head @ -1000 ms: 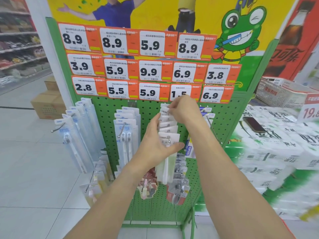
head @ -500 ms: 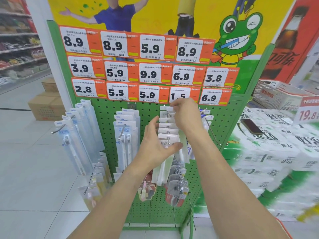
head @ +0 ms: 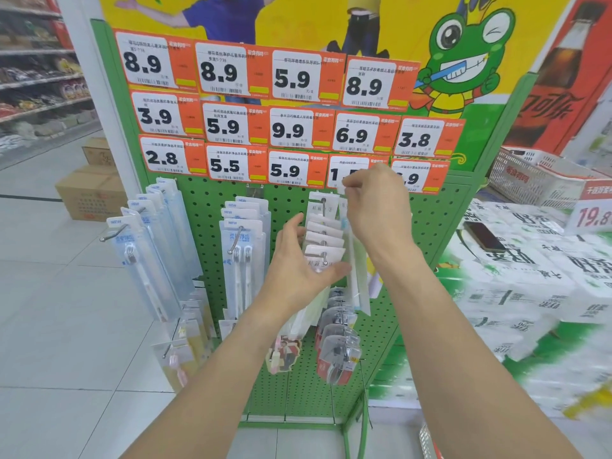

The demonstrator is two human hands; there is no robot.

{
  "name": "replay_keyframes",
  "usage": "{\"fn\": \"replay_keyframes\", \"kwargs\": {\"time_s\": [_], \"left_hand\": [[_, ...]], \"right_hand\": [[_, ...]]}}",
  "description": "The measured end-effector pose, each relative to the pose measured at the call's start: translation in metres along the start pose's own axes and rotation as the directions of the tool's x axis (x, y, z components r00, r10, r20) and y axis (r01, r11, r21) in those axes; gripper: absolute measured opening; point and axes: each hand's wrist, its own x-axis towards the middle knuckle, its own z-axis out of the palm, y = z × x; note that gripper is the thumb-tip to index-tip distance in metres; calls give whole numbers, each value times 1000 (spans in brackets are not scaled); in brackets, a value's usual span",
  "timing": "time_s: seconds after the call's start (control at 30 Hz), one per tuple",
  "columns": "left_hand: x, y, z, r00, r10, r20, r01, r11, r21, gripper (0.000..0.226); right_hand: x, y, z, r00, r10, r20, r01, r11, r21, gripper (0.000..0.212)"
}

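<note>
Hanging toothbrush packs [head: 326,241] clasped in the left hand [head: 298,270] grip, one loose pack [head: 357,279] pinched at its top by the right hand [head: 377,210], green pegboard [head: 427,223] behind.

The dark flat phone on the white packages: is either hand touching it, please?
No, the dark flat phone lies alone; left hand and right hand are at the green pegboard.

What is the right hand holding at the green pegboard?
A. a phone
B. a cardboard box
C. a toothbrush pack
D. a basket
C: the right hand pinches the top of a toothbrush pack, which hangs down from its fingers, while the left hand holds the hooked packs. The phone lies untouched off to the right.
</note>
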Motion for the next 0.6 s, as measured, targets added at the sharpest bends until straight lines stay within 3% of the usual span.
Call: {"fn": "replay_keyframes", "kwargs": {"time_s": [0.17, 0.3, 0.43, 0.5, 0.6], "left_hand": [[-11, 10, -4, 1000, 27, -13, -27, 1000, 8, 117], [-33, 12, -4, 987, 87, -139, -94, 995, -42, 80], [-64, 15, -1, 836, 339, -432, -381, 924, -14, 28], [-81, 14, 4, 825, 375, -422, -432, 901, -44, 29], [-105, 4, 15, 861, 360, -360, -429, 894, -132, 30]], "right_hand": [[-9, 10, -30, 985, -96, -146, 110, 990, 91, 20], [-30, 17, -44, 957, -115, -264, 180, 955, 237, 15], [-58, 20, -59, 949, -43, -312, 165, 911, 378, 14], [-70, 24, -67, 950, 42, -309, 115, 874, 472, 17], [-91, 32, -77, 950, 151, -275, 48, 797, 602, 21]]}}
